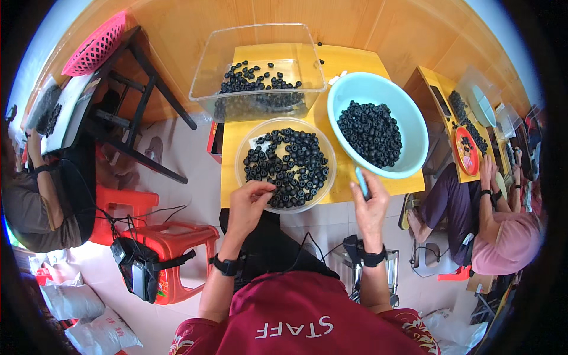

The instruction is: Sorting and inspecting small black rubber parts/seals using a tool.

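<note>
My left hand (251,201) reaches over the near left rim of a round clear tray (241,177), its thumb and fingertips pinched together. Whatever lies in that pinch is too small to make out. Small black ring-like parts (296,163) with holes are scattered across the tray. To the right, my right hand (371,204) is closed around a tool with a light blue handle (361,182); its working end cannot be made out. Just beyond that hand stands a light blue basin (414,133), holding a heap of similar black parts (370,133).
A clear rectangular bin (204,97) with more black parts stands at the back left of the yellow table (349,56). Red stools (177,254) are at my left. People work at tables on both sides; an orange-red plate (467,157) lies on the right one.
</note>
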A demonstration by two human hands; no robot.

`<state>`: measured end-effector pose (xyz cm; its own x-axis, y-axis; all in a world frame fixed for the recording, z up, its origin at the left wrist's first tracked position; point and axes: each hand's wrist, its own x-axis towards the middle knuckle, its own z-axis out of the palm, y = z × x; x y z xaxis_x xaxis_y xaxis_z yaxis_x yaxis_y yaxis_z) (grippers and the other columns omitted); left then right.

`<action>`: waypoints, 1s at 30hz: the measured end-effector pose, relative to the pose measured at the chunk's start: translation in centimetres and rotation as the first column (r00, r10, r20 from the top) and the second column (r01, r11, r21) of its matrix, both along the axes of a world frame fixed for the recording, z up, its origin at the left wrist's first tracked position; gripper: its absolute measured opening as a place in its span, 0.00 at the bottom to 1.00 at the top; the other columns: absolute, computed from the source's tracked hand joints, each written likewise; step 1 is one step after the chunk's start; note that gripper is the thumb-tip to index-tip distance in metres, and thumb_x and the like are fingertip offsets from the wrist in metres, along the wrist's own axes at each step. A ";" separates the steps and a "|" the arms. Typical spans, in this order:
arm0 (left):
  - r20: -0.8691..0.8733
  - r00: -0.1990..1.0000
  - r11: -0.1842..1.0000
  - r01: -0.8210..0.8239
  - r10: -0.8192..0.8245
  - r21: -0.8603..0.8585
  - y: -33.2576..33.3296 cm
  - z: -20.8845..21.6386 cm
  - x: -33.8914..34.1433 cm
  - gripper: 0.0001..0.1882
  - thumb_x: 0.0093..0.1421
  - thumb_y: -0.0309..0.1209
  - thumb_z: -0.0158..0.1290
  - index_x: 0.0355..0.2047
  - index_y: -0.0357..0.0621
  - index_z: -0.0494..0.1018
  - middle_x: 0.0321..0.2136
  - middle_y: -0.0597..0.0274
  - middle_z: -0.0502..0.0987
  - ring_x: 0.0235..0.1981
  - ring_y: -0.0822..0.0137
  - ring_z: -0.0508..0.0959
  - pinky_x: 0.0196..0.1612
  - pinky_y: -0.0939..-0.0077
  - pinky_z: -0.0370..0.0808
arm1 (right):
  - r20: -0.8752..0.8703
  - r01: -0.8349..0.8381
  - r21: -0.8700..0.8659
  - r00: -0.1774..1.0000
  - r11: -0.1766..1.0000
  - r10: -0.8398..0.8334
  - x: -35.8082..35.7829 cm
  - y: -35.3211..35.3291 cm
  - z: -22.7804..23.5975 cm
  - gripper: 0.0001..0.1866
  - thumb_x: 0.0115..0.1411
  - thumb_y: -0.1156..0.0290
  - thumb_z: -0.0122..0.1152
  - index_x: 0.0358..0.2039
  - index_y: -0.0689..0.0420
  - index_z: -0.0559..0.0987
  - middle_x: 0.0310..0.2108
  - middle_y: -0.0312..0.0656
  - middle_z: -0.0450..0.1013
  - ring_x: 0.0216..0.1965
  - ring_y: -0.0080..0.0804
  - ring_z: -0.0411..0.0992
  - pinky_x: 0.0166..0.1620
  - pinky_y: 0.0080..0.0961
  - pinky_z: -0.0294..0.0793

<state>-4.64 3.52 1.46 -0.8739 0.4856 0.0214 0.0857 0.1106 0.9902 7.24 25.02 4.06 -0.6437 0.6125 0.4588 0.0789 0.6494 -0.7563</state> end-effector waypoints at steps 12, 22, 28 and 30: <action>-0.472 0.829 0.871 0.036 -0.299 -0.490 4.8 -2.0 -1.0 0.09 0.45 0.19 0.49 0.29 0.41 0.71 0.28 0.57 0.68 0.35 0.54 0.71 0.37 0.64 0.69 | 0.176 -0.100 -0.147 0.976 0.984 0.125 1.9 -3.1 -1.6 0.08 0.48 0.79 0.59 0.31 0.63 0.77 0.21 0.45 0.69 0.20 0.34 0.67 0.24 0.25 0.64; -0.537 0.806 0.902 -0.010 -0.249 -0.432 5.0 -2.3 -1.1 0.07 0.43 0.19 0.49 0.26 0.41 0.67 0.25 0.56 0.69 0.31 0.54 0.71 0.33 0.64 0.69 | 0.219 -0.126 -0.138 0.963 0.982 0.155 1.9 -3.9 -1.2 0.07 0.48 0.79 0.59 0.30 0.63 0.76 0.26 0.49 0.73 0.27 0.41 0.73 0.29 0.29 0.69; -0.070 0.993 0.995 0.088 -0.091 -0.042 3.6 -1.5 -1.8 0.06 0.53 0.24 0.50 0.31 0.39 0.67 0.28 0.61 0.72 0.26 0.64 0.76 0.29 0.74 0.74 | 0.204 -0.139 -0.212 0.962 0.967 0.183 1.8 -3.8 -2.0 0.07 0.49 0.79 0.58 0.32 0.63 0.77 0.22 0.43 0.72 0.21 0.29 0.69 0.27 0.21 0.67; 0.247 0.961 0.979 0.075 -0.122 0.192 2.7 -0.4 -1.6 0.06 0.55 0.25 0.50 0.33 0.38 0.67 0.29 0.62 0.72 0.27 0.67 0.77 0.30 0.78 0.75 | 0.169 -0.147 -0.331 0.963 0.932 0.212 1.8 -3.8 -1.9 0.08 0.50 0.78 0.58 0.33 0.63 0.77 0.21 0.40 0.72 0.21 0.24 0.67 0.27 0.18 0.66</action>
